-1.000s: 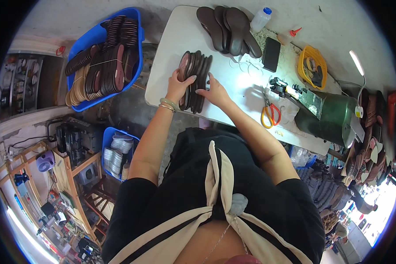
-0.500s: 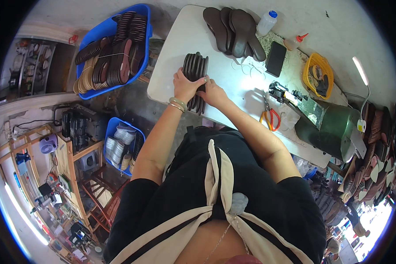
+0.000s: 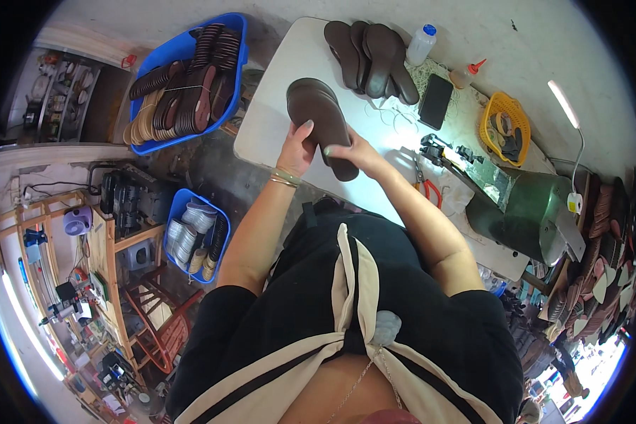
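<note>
Both hands — left hand (image 3: 298,145), right hand (image 3: 353,150) — grip 1 dark sole stack (image 3: 323,120) above the white table (image 3: 275,120); a sole pile (image 3: 371,56) lies beyond — many soles fill the blue crate (image 3: 184,85).

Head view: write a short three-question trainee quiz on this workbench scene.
1. True or false: both hands, left hand and right hand, hold the stack of dark soles.
2. Where does the black phone lie? A) in the yellow basket B) on the white table C) in the large blue crate
3. Fill in: the scissors have ___ handles.

Key: 1 true; 2 B; 3 orange-red.
</note>
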`<state>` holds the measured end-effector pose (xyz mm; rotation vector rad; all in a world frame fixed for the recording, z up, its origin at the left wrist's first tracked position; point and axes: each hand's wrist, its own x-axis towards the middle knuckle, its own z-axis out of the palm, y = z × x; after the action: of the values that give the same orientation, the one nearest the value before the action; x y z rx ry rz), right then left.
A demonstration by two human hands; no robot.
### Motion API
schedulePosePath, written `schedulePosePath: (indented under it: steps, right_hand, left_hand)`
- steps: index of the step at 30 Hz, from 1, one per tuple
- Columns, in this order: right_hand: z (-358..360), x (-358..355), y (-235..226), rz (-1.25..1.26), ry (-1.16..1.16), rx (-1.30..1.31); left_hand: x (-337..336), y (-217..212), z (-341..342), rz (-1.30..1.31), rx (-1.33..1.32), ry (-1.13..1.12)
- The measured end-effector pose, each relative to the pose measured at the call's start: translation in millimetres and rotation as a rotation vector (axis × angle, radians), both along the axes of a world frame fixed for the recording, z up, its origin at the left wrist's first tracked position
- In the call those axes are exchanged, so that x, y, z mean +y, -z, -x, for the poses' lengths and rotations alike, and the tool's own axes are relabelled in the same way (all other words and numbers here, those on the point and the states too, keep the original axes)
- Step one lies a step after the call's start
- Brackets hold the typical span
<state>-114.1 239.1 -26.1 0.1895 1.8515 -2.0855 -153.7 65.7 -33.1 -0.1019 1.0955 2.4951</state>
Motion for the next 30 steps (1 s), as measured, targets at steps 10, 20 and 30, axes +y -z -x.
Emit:
schedulePosePath:
  steps: [10,20,30]
  right_hand:
    - [-47.6,20.6,23.4,-1.24,-0.24,0.53]
    - [-35.9,20.3,16.7,-0.638,0.109,0.67]
    - [-11.5,9.4,46.4,-0.261,0.177,0.509]
  left_hand:
    - [-37.3,66.1,-18.2,0.822,0.395,0.074]
    - [5.7,-103.1,-10.1,1.124,0.906,-0.028]
    - [30.2,-113.2,-16.0,0.982,1.04,0.189]
